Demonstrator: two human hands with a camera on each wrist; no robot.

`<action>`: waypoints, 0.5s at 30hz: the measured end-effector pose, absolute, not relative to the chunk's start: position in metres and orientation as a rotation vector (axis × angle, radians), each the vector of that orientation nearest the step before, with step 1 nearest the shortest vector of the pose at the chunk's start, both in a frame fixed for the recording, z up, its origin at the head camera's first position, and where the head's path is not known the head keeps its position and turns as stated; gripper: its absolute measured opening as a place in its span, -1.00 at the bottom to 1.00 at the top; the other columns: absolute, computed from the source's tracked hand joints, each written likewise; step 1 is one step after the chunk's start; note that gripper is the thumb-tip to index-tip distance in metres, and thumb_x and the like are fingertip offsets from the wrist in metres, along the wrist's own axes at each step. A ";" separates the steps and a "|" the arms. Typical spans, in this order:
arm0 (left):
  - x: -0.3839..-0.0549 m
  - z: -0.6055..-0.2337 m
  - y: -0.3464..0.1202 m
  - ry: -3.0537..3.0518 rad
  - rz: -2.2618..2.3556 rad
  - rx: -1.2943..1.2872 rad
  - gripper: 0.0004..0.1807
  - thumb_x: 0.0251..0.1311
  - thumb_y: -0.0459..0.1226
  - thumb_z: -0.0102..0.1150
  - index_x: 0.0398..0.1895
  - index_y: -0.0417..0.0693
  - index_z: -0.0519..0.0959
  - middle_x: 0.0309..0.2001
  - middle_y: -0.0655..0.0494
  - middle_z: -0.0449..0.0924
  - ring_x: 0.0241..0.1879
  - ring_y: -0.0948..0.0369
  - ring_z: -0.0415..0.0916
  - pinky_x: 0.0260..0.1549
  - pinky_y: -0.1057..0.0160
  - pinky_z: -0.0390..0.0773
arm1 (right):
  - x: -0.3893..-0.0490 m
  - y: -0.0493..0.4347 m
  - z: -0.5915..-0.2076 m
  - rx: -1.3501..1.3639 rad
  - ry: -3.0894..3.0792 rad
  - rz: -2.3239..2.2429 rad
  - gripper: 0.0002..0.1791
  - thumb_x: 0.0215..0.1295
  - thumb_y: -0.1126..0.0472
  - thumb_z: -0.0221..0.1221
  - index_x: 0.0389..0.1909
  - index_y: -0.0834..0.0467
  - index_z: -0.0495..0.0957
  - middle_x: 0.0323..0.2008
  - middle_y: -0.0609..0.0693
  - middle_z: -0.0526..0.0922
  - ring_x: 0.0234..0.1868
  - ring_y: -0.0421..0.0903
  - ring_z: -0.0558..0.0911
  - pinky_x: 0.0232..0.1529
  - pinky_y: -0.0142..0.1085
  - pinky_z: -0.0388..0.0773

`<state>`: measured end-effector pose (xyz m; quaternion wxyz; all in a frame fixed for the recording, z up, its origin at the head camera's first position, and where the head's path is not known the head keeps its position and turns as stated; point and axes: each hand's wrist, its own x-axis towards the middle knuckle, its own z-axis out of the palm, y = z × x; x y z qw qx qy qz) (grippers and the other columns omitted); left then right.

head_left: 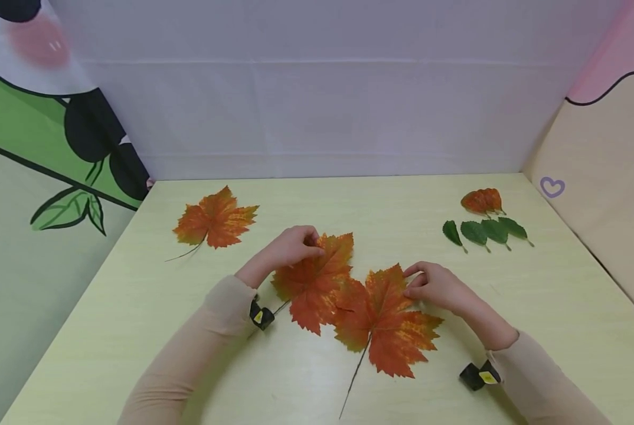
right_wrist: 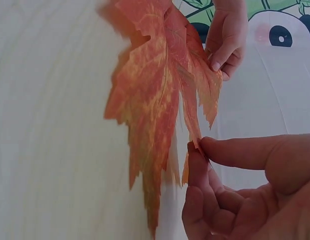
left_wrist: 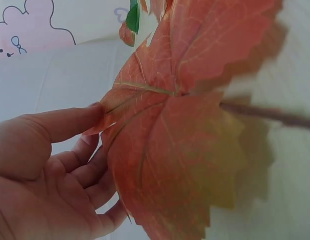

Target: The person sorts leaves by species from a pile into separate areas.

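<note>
Two orange-red maple leaves lie partly overlapping near the middle of the table in the head view. My left hand (head_left: 287, 247) pinches the upper left edge of the left maple leaf (head_left: 317, 286); in the left wrist view, the thumb is on this leaf's face (left_wrist: 160, 135) and the other fingers are behind it. With thumb and fingertips, my right hand (head_left: 438, 287) pinches the upper right edge of the right maple leaf (head_left: 386, 330). That leaf stands tilted off the table in the right wrist view (right_wrist: 149, 95). Its thin dark stem (head_left: 355, 375) points toward me.
A third orange maple leaf (head_left: 216, 218) lies at the back left of the pale table (head_left: 152, 330). Several small green leaves (head_left: 474, 232) form a row at the back right, with overlapping red-orange leaves (head_left: 476, 202) behind them. Printed cloth panels (head_left: 322, 106) surround the table's back and sides.
</note>
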<state>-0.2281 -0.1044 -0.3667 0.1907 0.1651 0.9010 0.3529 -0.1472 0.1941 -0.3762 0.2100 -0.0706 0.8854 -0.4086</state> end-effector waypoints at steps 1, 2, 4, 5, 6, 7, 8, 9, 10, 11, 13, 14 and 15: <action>-0.228 -0.366 -0.106 2.527 1.003 0.465 -0.80 0.15 -0.21 0.17 -0.32 -0.13 0.40 -0.37 0.05 0.44 -0.55 0.18 0.28 -0.59 0.29 0.33 | -0.148 0.195 -0.376 -0.196 2.457 -1.142 -0.54 0.15 0.29 0.18 0.04 0.41 0.36 -0.41 0.05 0.62 -0.40 -0.14 0.55 -0.36 -0.31 0.41; -0.229 -0.365 -0.109 2.523 1.015 0.464 -0.80 0.16 -0.20 0.16 -0.33 -0.12 0.39 -0.36 0.05 0.44 -0.55 0.18 0.28 -0.59 0.30 0.33 | -0.148 0.195 -0.376 -0.202 2.451 -1.147 -0.51 0.16 0.29 0.17 0.07 0.44 0.33 -0.39 0.06 0.63 -0.39 -0.14 0.56 -0.35 -0.32 0.42; -0.230 -0.364 -0.114 2.519 1.047 0.460 -0.79 0.17 -0.20 0.15 -0.34 -0.12 0.37 -0.36 0.04 0.44 -0.54 0.18 0.28 -0.58 0.30 0.33 | -0.149 0.196 -0.376 -0.207 2.437 -1.159 -0.45 0.17 0.30 0.16 0.12 0.48 0.26 -0.37 0.09 0.63 -0.37 -0.15 0.58 -0.32 -0.33 0.44; -0.230 -0.362 -0.116 2.519 1.059 0.455 -0.79 0.17 -0.21 0.14 -0.34 -0.13 0.36 -0.36 0.03 0.43 -0.54 0.17 0.28 -0.58 0.29 0.33 | -0.149 0.197 -0.376 -0.206 2.429 -1.166 -0.43 0.17 0.30 0.16 0.14 0.50 0.23 -0.36 0.09 0.64 -0.36 -0.14 0.58 -0.31 -0.34 0.45; -0.230 -0.360 -0.120 2.523 1.069 0.453 -0.79 0.18 -0.21 0.13 -0.34 -0.13 0.35 -0.36 0.03 0.43 -0.54 0.17 0.28 -0.57 0.29 0.32 | -0.149 0.197 -0.376 -0.208 2.421 -1.172 -0.41 0.18 0.30 0.16 0.15 0.51 0.21 -0.35 0.10 0.64 -0.36 -0.14 0.59 -0.30 -0.34 0.45; -0.231 -0.359 -0.123 2.530 1.080 0.449 -0.79 0.19 -0.22 0.13 -0.35 -0.14 0.34 -0.36 0.02 0.42 -0.53 0.17 0.28 -0.57 0.28 0.32 | -0.149 0.197 -0.375 -0.208 2.414 -1.177 -0.40 0.18 0.30 0.16 0.15 0.52 0.20 -0.35 0.11 0.64 -0.35 -0.14 0.59 -0.30 -0.34 0.46; -0.232 -0.358 -0.126 2.540 1.088 0.443 -0.79 0.19 -0.22 0.12 -0.35 -0.14 0.33 -0.36 0.02 0.41 -0.53 0.17 0.28 -0.57 0.28 0.31 | -0.150 0.198 -0.375 -0.209 2.406 -1.183 -0.40 0.18 0.30 0.15 0.15 0.53 0.19 -0.34 0.11 0.64 -0.35 -0.13 0.59 -0.29 -0.33 0.47; -0.232 -0.357 -0.128 2.553 1.091 0.438 -0.79 0.20 -0.22 0.11 -0.35 -0.14 0.33 -0.36 0.02 0.41 -0.52 0.16 0.28 -0.56 0.28 0.31 | -0.150 0.198 -0.374 -0.206 2.398 -1.190 -0.40 0.18 0.29 0.15 0.15 0.54 0.20 -0.34 0.11 0.64 -0.35 -0.13 0.60 -0.29 -0.33 0.48; -0.233 -0.355 -0.131 2.565 1.090 0.434 -0.80 0.21 -0.22 0.10 -0.34 -0.14 0.33 -0.36 0.02 0.41 -0.52 0.16 0.28 -0.56 0.28 0.31 | -0.150 0.198 -0.374 -0.206 2.391 -1.196 -0.41 0.19 0.29 0.15 0.15 0.54 0.20 -0.35 0.10 0.64 -0.35 -0.12 0.60 -0.29 -0.32 0.49; -0.234 -0.354 -0.133 2.575 1.093 0.427 -0.80 0.21 -0.22 0.10 -0.34 -0.14 0.33 -0.36 0.02 0.41 -0.52 0.15 0.28 -0.55 0.27 0.31 | -0.150 0.199 -0.374 -0.207 2.381 -1.206 -0.42 0.19 0.30 0.15 0.14 0.54 0.21 -0.35 0.11 0.65 -0.35 -0.12 0.60 -0.28 -0.31 0.50; -0.235 -0.351 -0.137 2.587 1.109 0.409 -0.80 0.21 -0.21 0.10 -0.33 -0.14 0.33 -0.35 0.01 0.40 -0.51 0.14 0.28 -0.54 0.27 0.31 | -0.151 0.200 -0.374 -0.212 2.362 -1.224 -0.43 0.20 0.30 0.13 0.14 0.54 0.22 -0.34 0.11 0.65 -0.35 -0.12 0.61 -0.25 -0.28 0.52; -0.235 -0.350 -0.138 2.592 1.114 0.402 -0.80 0.22 -0.21 0.09 -0.32 -0.15 0.34 -0.35 0.00 0.40 -0.49 0.14 0.28 -0.53 0.27 0.32 | -0.151 0.200 -0.374 -0.212 2.355 -1.232 -0.44 0.21 0.30 0.12 0.14 0.54 0.22 -0.34 0.11 0.65 -0.34 -0.12 0.61 -0.24 -0.27 0.52; -0.235 -0.349 -0.140 2.596 1.124 0.393 -0.80 0.22 -0.21 0.08 -0.30 -0.15 0.35 -0.34 0.00 0.41 -0.48 0.13 0.29 -0.52 0.27 0.33 | -0.152 0.200 -0.374 -0.215 2.350 -1.238 -0.45 0.21 0.31 0.11 0.14 0.53 0.23 -0.34 0.11 0.65 -0.34 -0.12 0.61 -0.24 -0.26 0.53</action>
